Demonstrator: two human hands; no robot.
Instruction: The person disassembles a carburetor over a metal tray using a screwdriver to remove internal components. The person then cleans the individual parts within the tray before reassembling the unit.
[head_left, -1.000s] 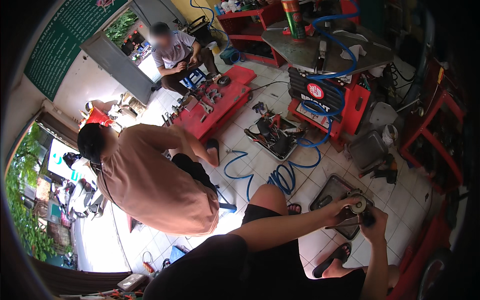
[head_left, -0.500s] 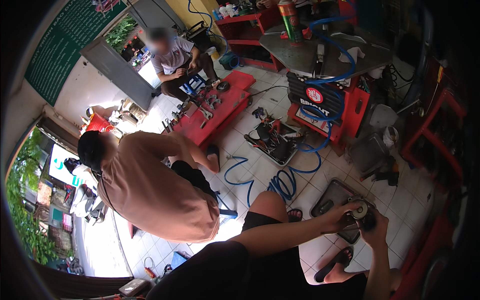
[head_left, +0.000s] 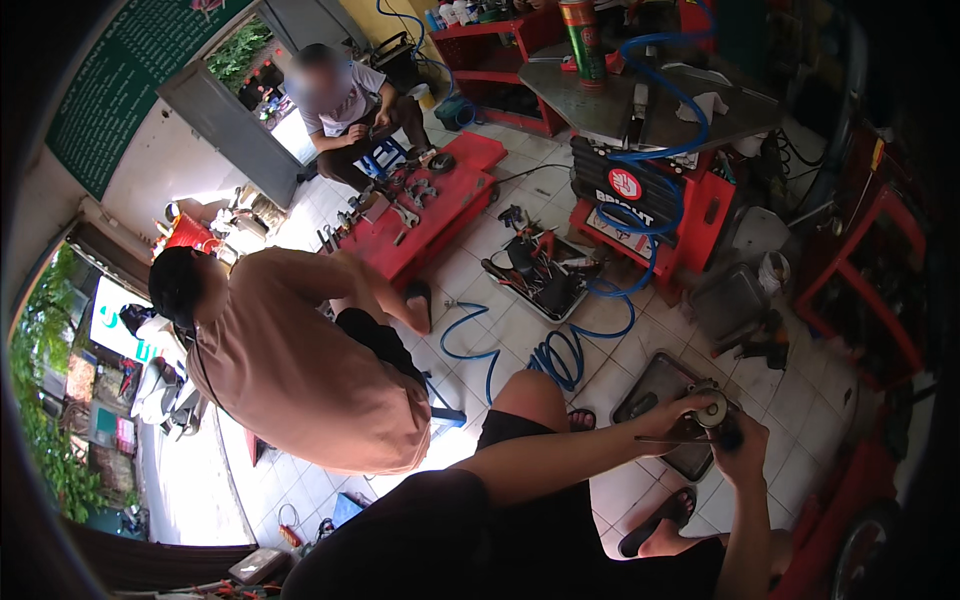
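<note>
Silver and round, a metal part point(head_left: 712, 408) is held at four o'clock, with a tray point(head_left: 655, 380) showing toward its ten o'clock. It is gripped by the left hand point(head_left: 680, 412) and right hand point(head_left: 742, 456), fingers curled closed. It is best kept steady and squeezed gently.

One camera is sitting on the person's head, as the left one of a pair. It is looking down and out over the floor point(head_left: 790, 440), and its wide view is bending straight edges. The person's left forearm point(head_left: 570, 460) is showing up close, with a round metal part point(head_left: 711, 409) at the near right. A person in brown point(head_left: 310, 360) is filling the near left. A green board point(head_left: 120, 100) is showing far left and a worktop point(head_left: 565, 100) far right.
</note>
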